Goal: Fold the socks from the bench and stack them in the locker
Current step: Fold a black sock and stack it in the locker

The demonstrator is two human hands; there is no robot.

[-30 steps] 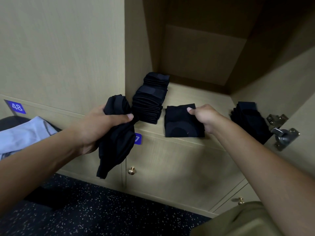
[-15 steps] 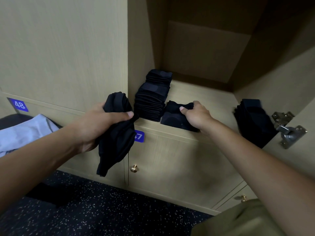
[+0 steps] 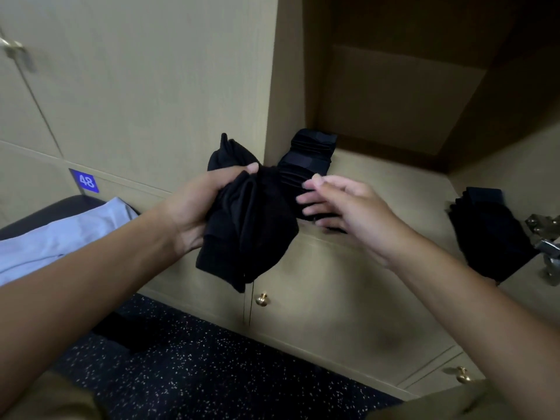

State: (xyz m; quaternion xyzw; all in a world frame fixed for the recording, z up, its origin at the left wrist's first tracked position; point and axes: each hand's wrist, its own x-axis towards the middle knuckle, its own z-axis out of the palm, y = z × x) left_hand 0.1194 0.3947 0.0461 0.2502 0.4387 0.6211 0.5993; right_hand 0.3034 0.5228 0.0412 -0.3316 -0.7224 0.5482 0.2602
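beige wooden locker (image 3: 394, 189) above dark speckled floor (image 3: 188, 365); left hand (image 3: 194, 207) grips bunched black socks (image 3: 248, 225), right hand (image 3: 348, 207) spread, holding nothing.

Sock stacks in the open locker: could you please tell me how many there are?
2: a left stack at the shelf's left wall, partly behind the right hand, and a right stack by the hinge. A sock laid behind the hand may be hidden.

A blue number plate (image 3: 86, 180) reading 48 sits on the wooden wall; below it lies pale blue cloth (image 3: 60, 234), and right of it a brass knob (image 3: 261, 299) above speckled dark floor (image 3: 188, 368).
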